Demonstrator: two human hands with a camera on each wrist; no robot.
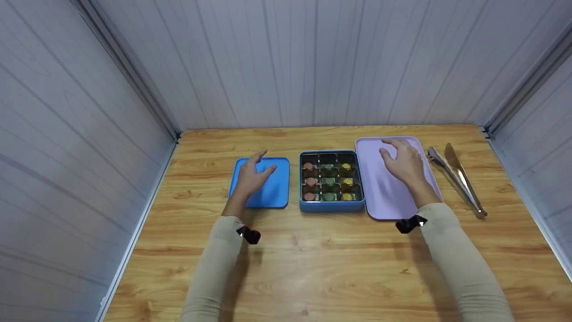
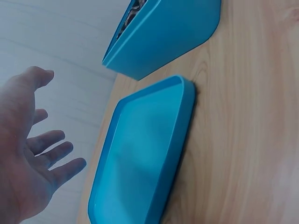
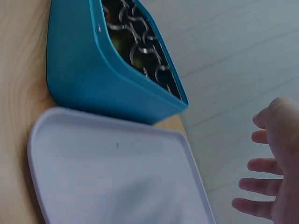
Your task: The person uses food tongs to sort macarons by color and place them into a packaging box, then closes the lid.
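Fingers: both hands spreading loosely, gripping nothing.
Left hand [image 1: 253,176]: hovering over blue lid [image 1: 272,185], centre-left.
Right hand [image 1: 402,162]: hovering over lilac tray [image 1: 384,194], centre-right.

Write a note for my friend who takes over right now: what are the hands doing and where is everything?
Left hand: open, over the blue lid, holding nothing.
Right hand: open, over the purple tray, holding nothing.
Blue box sits between them, lid already off, round sweets in its compartments.
Tongs lie untouched right of the tray.
The tray holds no sweets yet.
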